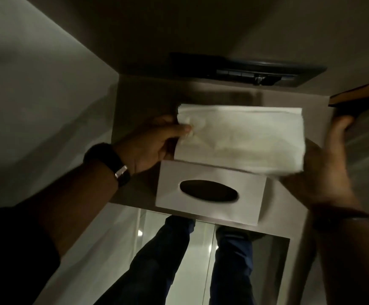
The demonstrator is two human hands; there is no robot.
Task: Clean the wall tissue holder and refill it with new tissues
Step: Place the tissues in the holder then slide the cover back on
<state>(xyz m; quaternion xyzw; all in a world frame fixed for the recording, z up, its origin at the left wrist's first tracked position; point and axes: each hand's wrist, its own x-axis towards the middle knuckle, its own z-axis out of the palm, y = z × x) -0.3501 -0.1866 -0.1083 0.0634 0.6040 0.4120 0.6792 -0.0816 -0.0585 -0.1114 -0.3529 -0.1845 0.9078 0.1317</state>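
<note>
Nearest: left hand (pixel 150 144), black wristwatch (pixel 111 164) on wrist, fingers pinched on left end of white folded tissue stack (pixel 240 137). Right hand (pixel 324 170) cupped under stack's right end, thumb up. Brushed steel wall tissue holder (pixel 210 190) with dark oval slot just below stack, touching. Behind: steel wall panel (pixel 135 100).

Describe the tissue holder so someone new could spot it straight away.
Find the brushed steel wall panel between both hands. The tissue holder is the metal box on its lower part, just below the white tissue stack. Its dark oval slot sets it apart.
</note>
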